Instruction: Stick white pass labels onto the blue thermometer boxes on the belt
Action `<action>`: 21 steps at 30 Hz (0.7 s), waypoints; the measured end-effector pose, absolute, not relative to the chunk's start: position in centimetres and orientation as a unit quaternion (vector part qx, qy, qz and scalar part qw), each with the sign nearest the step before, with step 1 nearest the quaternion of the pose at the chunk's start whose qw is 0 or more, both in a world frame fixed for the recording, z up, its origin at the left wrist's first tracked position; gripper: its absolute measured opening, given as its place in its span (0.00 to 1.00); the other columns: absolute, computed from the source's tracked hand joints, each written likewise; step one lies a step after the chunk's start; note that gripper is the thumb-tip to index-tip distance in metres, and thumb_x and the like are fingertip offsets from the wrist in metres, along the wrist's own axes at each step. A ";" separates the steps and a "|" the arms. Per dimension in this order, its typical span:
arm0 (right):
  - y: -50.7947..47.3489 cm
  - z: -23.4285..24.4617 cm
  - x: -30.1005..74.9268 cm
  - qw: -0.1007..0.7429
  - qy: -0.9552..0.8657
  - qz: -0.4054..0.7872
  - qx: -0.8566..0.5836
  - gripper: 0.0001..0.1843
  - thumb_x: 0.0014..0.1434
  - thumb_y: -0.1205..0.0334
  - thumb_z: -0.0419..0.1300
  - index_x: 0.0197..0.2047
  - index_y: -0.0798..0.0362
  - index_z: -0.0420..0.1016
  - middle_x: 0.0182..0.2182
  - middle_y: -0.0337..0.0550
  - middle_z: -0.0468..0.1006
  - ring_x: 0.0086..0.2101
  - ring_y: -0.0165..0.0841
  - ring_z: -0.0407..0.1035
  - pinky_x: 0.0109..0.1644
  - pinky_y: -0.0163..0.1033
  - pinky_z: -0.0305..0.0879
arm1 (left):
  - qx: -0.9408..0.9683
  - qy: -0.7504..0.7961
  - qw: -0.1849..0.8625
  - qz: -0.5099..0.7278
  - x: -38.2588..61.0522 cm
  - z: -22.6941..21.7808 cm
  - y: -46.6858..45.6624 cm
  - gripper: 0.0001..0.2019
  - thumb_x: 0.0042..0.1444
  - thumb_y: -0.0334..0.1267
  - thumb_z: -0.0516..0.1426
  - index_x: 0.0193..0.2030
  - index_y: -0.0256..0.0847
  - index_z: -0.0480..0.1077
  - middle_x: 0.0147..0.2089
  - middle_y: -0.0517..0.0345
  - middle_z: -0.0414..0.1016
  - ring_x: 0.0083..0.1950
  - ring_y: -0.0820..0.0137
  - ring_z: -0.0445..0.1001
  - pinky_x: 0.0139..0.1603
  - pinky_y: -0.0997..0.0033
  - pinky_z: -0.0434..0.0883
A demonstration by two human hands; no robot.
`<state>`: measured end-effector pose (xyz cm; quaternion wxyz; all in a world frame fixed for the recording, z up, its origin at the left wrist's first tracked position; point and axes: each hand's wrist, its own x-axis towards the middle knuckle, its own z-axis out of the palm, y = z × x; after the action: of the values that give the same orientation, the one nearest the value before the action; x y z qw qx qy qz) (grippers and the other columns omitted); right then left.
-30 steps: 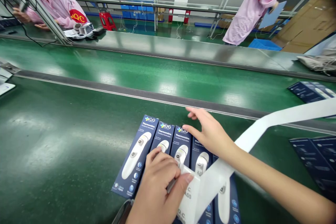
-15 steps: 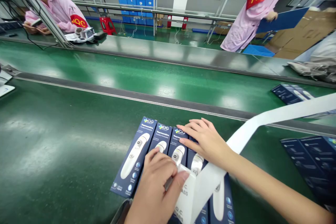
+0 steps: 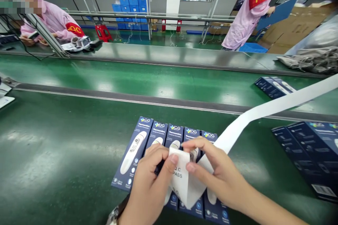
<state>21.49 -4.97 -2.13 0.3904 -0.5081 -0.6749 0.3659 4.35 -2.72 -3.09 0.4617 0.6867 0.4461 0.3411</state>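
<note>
Beneath my hands lies a side-by-side row of several dark blue thermometer boxes [image 3: 132,154], with white thermometers printed on their fronts. A folded white strip of QC PASS stickers [image 3: 177,168] is pinched between the thumb and fingers of my left hand [image 3: 155,179], above the middle boxes. My right hand [image 3: 216,172] is at the strip's right edge, thumb and forefinger apart. Whether a small sticker is on its fingertips I cannot make out. From behind my right hand the strip runs up to the right edge of the view. My hands cover the middle of the boxes.
More thermometer boxes [image 3: 306,158] stand at the right, and others [image 3: 274,87] lie on the green belt [image 3: 132,81] beyond the metal rail [image 3: 118,97]. Two people in pink, one seated [image 3: 58,21] and one standing [image 3: 245,21], are across the line. Grey cloth [image 3: 311,58] lies far right.
My right hand has come off the box tops down to the sticker strip. My left hand still pinches the strip, and the view has shifted slightly.
</note>
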 end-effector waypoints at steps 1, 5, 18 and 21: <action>-5.5 -2.2 21.2 0.403 -0.654 0.387 -0.510 0.09 0.58 0.61 0.54 0.44 0.46 0.64 0.36 0.35 0.70 0.38 0.26 0.65 0.42 0.32 0.62 | 0.691 0.438 0.461 0.344 4.5 -3.1 -2.9 0.12 0.59 0.38 0.49 0.25 0.40 0.63 0.25 0.62 0.63 0.32 0.73 0.65 0.39 0.72 0.62; -6.2 -2.7 21.0 0.447 -0.592 0.419 -0.524 0.05 0.59 0.62 0.54 0.40 0.45 0.66 0.33 0.34 0.69 0.35 0.24 0.65 0.37 0.29 0.62 | 0.713 0.404 0.431 0.377 4.9 -3.4 -3.3 0.11 0.57 0.36 0.52 0.47 0.46 0.63 0.46 0.57 0.67 0.48 0.70 0.65 0.49 0.70 0.62; -6.3 -2.2 20.8 0.388 -0.660 0.364 -0.530 0.05 0.58 0.60 0.54 0.31 0.51 0.63 0.26 0.34 0.66 0.29 0.26 0.62 0.33 0.32 0.59 | 0.738 0.364 0.398 0.405 5.4 -2.7 -2.4 0.09 0.58 0.30 0.50 0.26 0.40 0.64 0.28 0.62 0.65 0.39 0.72 0.65 0.46 0.69 0.61; -6.1 -2.3 20.6 0.398 -0.666 0.329 -0.538 0.09 0.60 0.61 0.51 0.28 0.52 0.61 0.24 0.35 0.65 0.27 0.26 0.61 0.33 0.34 0.57 | 0.727 0.376 0.422 0.390 5.5 -2.7 -2.7 0.10 0.58 0.32 0.49 0.27 0.40 0.65 0.29 0.61 0.66 0.37 0.72 0.66 0.42 0.70 0.62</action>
<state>20.61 -6.11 -2.27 0.3979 -0.5381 -0.6662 0.3290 5.47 -2.66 -2.70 0.4222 0.7268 0.3758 0.3901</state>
